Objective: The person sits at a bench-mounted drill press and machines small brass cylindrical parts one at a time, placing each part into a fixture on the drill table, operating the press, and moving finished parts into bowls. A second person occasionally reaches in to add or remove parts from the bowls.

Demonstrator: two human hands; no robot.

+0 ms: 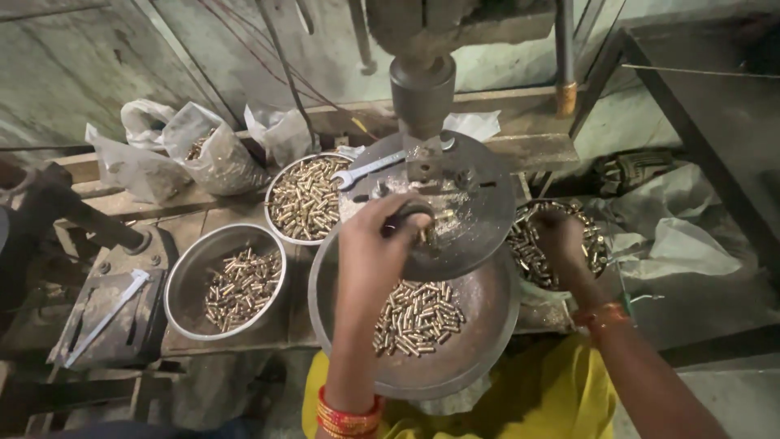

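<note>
I see a small brass piece [423, 236] on the round press plate [479, 215], pinched at the tips of my left hand [375, 248]; my right hand [559, 237] sits fingers-down in a bowl of brass pieces [600, 244], its grip hidden; a wide pan [471, 341] lies below.

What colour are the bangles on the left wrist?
Red and orange bangles, seen best in the head view, below the left hand.

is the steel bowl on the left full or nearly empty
Nearly empty: the steel bowl holds only a small heap of brass pieces on its right side, much of its bottom bare.
</note>
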